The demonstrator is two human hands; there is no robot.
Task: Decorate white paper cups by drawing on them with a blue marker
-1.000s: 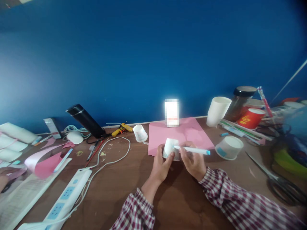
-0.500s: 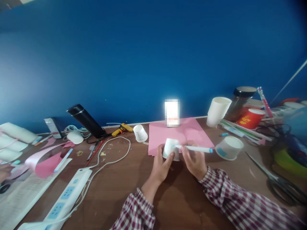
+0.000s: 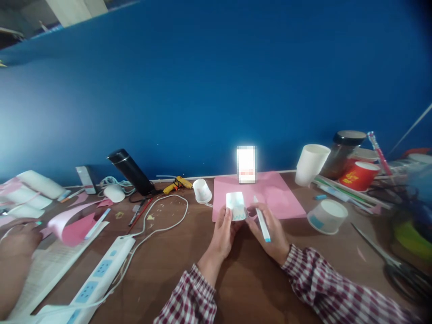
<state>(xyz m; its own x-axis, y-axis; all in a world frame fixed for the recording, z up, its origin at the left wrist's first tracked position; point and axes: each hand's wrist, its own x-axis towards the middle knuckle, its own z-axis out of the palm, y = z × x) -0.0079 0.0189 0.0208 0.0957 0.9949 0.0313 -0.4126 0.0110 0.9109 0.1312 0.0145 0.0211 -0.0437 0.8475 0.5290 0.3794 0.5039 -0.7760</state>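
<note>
1. In the middle of the brown table (image 3: pixel 249 288), I see my two hands meeting at one small paper cup (image 3: pixel 236 206). The cup lies at the near edge of the pink paper (image 3: pixel 270 198).
2. My left hand (image 3: pixel 223 234) is curled around the cup and holds it from the left side.
3. My right hand (image 3: pixel 270 231) is closed on one white pen (image 3: pixel 261 219). The pen's blue end points back at me. The fingertips of this hand also touch the cup.
4. I count five more cups: one tipped little cup (image 3: pixel 201 191) left of the pink paper, one tall white cup (image 3: pixel 310 164), one red cup (image 3: pixel 358 176), and one low white cup (image 3: pixel 326 216) on the right, and one more, partly hidden, behind the red cup.
5. One dark jar (image 3: pixel 346 150) stands behind the tall cup.
6. One yellow glue gun (image 3: pixel 177 184), one black bottle (image 3: pixel 131 171) and one white power strip (image 3: pixel 101 270) with its cord lie to the left.
7. One pair of scissors (image 3: pixel 388 258) lies far right, blurred.
8. Another person's hand (image 3: pixel 16 243) rests at the far left, on papers.
9. Nothing stands between my hands and the cup.
</note>
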